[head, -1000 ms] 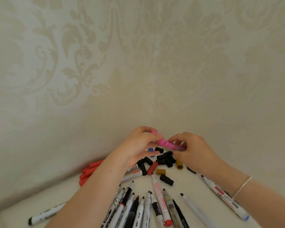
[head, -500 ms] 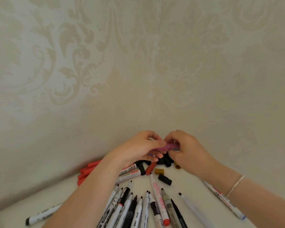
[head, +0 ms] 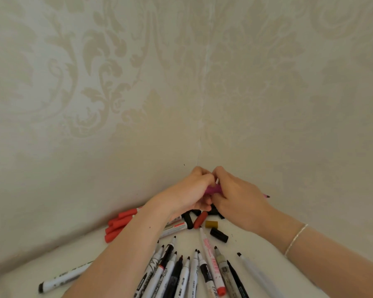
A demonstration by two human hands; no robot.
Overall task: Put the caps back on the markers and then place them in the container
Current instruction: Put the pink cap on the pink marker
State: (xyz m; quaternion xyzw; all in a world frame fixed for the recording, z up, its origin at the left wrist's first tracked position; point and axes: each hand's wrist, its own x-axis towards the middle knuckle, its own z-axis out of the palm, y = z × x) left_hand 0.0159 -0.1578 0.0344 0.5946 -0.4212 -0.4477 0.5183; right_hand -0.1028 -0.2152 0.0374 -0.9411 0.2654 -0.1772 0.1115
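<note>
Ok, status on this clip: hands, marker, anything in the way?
Left hand and right hand both grip the pink marker. Whether its cap is seated is hidden. Loose caps and uncapped markers below; no container in view.

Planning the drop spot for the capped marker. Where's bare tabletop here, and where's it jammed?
Bare: the strip between the red-capped markers and the lone marker at near left; also right of the black cap, beyond the right forearm. Crowded: the cap pile under both hands and the uncapped marker fan.
</note>
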